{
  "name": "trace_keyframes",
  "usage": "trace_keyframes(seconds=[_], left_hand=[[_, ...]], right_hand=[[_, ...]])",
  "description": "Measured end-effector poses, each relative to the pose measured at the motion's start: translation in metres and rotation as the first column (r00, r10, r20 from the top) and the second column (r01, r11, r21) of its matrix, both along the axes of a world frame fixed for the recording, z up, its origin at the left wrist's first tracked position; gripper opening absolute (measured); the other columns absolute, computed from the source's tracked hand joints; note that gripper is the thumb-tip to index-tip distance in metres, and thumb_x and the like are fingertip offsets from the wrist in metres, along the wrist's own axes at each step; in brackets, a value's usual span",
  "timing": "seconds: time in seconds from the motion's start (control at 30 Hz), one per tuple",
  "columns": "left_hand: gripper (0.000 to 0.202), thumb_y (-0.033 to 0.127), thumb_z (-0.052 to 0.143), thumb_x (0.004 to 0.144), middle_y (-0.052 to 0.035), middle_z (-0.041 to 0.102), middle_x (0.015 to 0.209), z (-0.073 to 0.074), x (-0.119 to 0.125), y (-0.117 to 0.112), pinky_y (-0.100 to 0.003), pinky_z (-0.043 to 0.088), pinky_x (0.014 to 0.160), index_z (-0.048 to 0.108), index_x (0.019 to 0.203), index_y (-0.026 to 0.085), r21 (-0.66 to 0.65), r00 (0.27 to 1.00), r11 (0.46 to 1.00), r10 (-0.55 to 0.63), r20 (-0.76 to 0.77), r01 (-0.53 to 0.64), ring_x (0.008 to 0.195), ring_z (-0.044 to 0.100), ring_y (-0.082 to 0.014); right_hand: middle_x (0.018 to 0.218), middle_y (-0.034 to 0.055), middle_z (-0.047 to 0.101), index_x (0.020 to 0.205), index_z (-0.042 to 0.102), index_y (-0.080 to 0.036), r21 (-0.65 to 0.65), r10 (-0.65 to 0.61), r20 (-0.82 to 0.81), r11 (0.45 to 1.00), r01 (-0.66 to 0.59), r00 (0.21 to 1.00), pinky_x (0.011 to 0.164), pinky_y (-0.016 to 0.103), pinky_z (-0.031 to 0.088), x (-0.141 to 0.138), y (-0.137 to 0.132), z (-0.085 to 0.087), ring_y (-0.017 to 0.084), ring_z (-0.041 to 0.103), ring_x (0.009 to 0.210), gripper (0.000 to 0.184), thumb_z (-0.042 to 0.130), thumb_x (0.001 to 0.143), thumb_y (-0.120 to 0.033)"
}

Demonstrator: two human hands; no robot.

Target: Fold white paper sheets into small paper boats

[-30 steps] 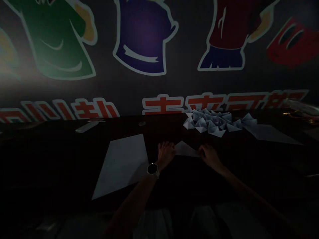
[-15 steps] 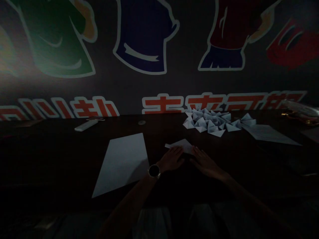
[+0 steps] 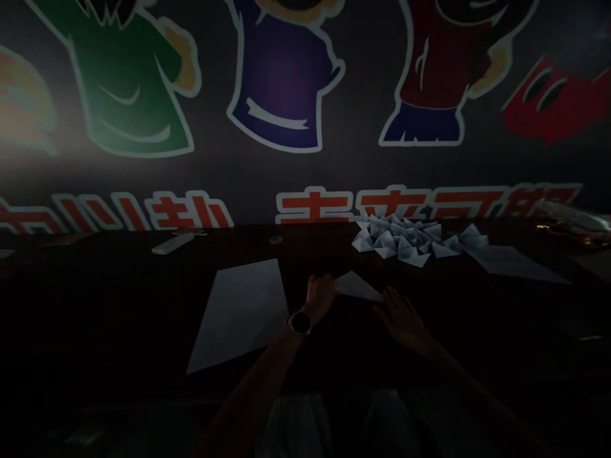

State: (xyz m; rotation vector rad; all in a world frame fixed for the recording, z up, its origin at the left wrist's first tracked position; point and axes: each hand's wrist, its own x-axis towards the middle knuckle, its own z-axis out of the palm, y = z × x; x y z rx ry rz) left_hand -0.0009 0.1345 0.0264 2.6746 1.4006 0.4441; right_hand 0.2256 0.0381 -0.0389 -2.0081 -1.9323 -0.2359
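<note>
A folded piece of white paper (image 3: 356,285), roughly a triangle, lies on the dark table between my hands. My left hand (image 3: 322,296), with a round watch at the wrist, has its fingers curled in at the paper's left end and hides that end. My right hand (image 3: 401,318) is stretched out low over the table, its fingertips touching the right corner of the folded paper. To the left of my left hand lies a large white sheet (image 3: 241,315), flat on the table.
Behind my right hand, a pile of folded paper boats (image 3: 396,236) stands near the wall. Beside it lies a stack of paper (image 3: 515,262). A white elongated object (image 3: 172,244) and a small round item (image 3: 275,240) are at the back. Clear plastic wrapping (image 3: 577,216) sits far right.
My left hand has gone from lying flat on the paper to curling at its left end. My right hand has slid right along the edge to the corner. The view has tilted up slightly.
</note>
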Motion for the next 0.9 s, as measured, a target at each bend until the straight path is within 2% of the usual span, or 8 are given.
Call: trace_keyframes(seconds=[0.13, 0.2, 0.37, 0.5, 0.6, 0.77, 0.83, 0.9], left_hand=[[0.037, 0.038, 0.058, 0.08, -0.0124, 0.055, 0.118, 0.0, -0.004, 0.008, -0.043, 0.037, 0.09, 0.052, 0.111, 0.018, -0.037, 0.997, 0.997, 0.068, 0.048, -0.066, 0.11, 0.05, -0.0294], [0.042, 0.042, 0.062, 0.076, -0.0117, 0.059, 0.112, -0.002, -0.008, 0.013, -0.043, 0.039, 0.088, 0.052, 0.109, 0.017, -0.086, 0.996, 0.994, 0.071, 0.055, -0.066, 0.106, 0.053, -0.0296], [0.036, 0.037, 0.059, 0.078, -0.0095, 0.057, 0.117, -0.007, -0.012, 0.013, -0.043, 0.038, 0.09, 0.052, 0.109, 0.02, -0.121, 0.991, 0.99, 0.088, 0.101, -0.076, 0.11, 0.051, -0.0284], [0.025, 0.014, 0.048, 0.08, -0.0041, 0.057, 0.113, -0.004, -0.006, -0.002, -0.031, 0.041, 0.085, 0.049, 0.104, 0.022, -0.06, 0.969, 0.997, 0.058, 0.24, -0.045, 0.105, 0.054, -0.0188], [0.031, 0.007, 0.045, 0.078, -0.0029, 0.06, 0.099, -0.002, -0.004, -0.012, -0.026, 0.043, 0.075, 0.043, 0.107, 0.021, -0.067, 0.969, 0.998, 0.027, 0.244, -0.011, 0.089, 0.06, -0.0164], [0.039, 0.03, 0.063, 0.072, -0.0053, 0.06, 0.097, -0.003, -0.003, -0.02, -0.03, 0.043, 0.071, 0.041, 0.104, 0.021, -0.139, 0.971, 0.984, -0.08, 0.226, 0.114, 0.086, 0.061, -0.0232], [0.047, 0.042, 0.064, 0.071, -0.0047, 0.06, 0.093, -0.005, 0.0, -0.02, -0.03, 0.044, 0.067, 0.039, 0.105, 0.021, -0.203, 0.938, 0.966, -0.082, 0.338, 0.158, 0.081, 0.062, -0.0234], [0.047, 0.045, 0.062, 0.073, -0.0055, 0.06, 0.094, -0.006, 0.004, -0.018, -0.029, 0.044, 0.066, 0.038, 0.105, 0.02, -0.22, 0.867, 0.957, -0.06, 0.494, 0.191, 0.08, 0.061, -0.0216]], right_hand=[[0.128, 0.0151, 0.053, 0.111, 0.058, -0.016, 0.071, 0.038, -0.068, 0.997, -0.033, 0.997, 0.099, 0.049, 0.033, 0.009, 0.018, 0.01, 0.03, 0.046, 0.12, 0.043, 0.034, 0.089, -0.045], [0.113, 0.0144, 0.061, 0.095, 0.061, -0.018, 0.104, 0.104, -0.236, 0.991, -0.081, 0.966, 0.094, 0.047, 0.038, 0.017, 0.03, 0.017, 0.03, 0.054, 0.108, 0.035, 0.045, 0.084, -0.046], [0.1, 0.0111, 0.063, 0.083, 0.059, -0.019, 0.201, 0.149, -0.738, 0.98, 0.004, 0.658, 0.095, 0.048, 0.037, 0.025, 0.071, 0.034, 0.032, 0.054, 0.105, 0.045, 0.074, 0.053, -0.05], [0.099, 0.012, 0.066, 0.099, 0.057, -0.018, 0.164, 0.109, -0.87, 0.984, 0.074, 0.481, 0.082, 0.044, 0.048, 0.002, 0.105, 0.041, 0.028, 0.061, 0.096, 0.054, 0.059, 0.066, -0.06], [0.083, 0.0113, 0.07, 0.095, 0.062, -0.018, 0.124, 0.12, -0.937, 0.992, -0.008, 0.327, 0.07, 0.038, 0.052, -0.022, 0.113, 0.045, 0.025, 0.067, 0.08, 0.052, 0.042, 0.077, -0.063], [0.084, 0.0111, 0.072, 0.097, 0.067, -0.015, 0.129, 0.163, -0.974, 0.97, -0.208, 0.155, 0.072, 0.038, 0.053, -0.039, 0.093, 0.053, 0.026, 0.068, 0.078, 0.052, 0.05, 0.074, -0.058], [0.084, 0.0087, 0.073, 0.096, 0.069, -0.016, 0.126, 0.184, -0.964, 0.952, -0.278, 0.192, 0.075, 0.038, 0.052, -0.04, 0.083, 0.055, 0.025, 0.068, 0.08, 0.049, 0.05, 0.075, -0.056], [0.082, 0.0067, 0.073, 0.088, 0.071, -0.018, 0.132, 0.225, -0.918, 0.949, -0.285, 0.326, 0.078, 0.037, 0.051, -0.043, 0.077, 0.054, 0.025, 0.067, 0.083, 0.044, 0.048, 0.076, -0.054]])
